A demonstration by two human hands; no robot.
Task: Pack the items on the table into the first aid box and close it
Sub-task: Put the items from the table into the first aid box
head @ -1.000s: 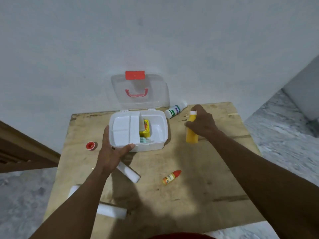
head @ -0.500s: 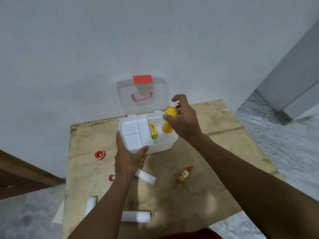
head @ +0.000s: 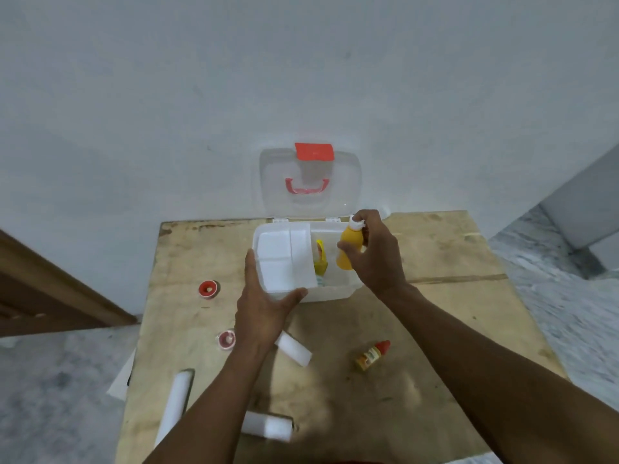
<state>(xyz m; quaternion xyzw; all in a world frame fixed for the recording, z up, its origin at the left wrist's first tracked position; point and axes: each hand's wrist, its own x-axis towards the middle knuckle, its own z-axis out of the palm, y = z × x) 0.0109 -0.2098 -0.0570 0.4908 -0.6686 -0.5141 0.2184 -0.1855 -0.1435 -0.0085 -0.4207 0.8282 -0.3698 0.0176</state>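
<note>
The right hand (head: 375,252) has its fingers (head: 363,218) curled closed around a yellow bottle (head: 350,247) with a white cap, holding it upright over the right-hand part of the first aid box (head: 335,291); the bottle's base sits low within the box opening, though I cannot tell if it touches the bottom. The left hand (head: 264,306) is spread open against the box's near-left corner, thumb along the front rim and the other fingers up the left wall, pressing rather than clasping. Inside, a white divided tray (head: 284,259) fills the left half, and a small yellow packet (head: 320,261) stands just beside it, close to the bottle. The clear lid (head: 310,182), with a red latch and red handle, stands upright against the wall (head: 301,78), so the box sits hard at the worktop's (head: 435,329) far edge. On the worktop, open room lies to the right of the box. Near the left arm are white rolls (head: 293,349), two more close to the near edge, and two small red caps (head: 208,289) to the left. A little red-capped dropper bottle (head: 371,356) lies on its side between the arms; its label is too small to read.
</note>
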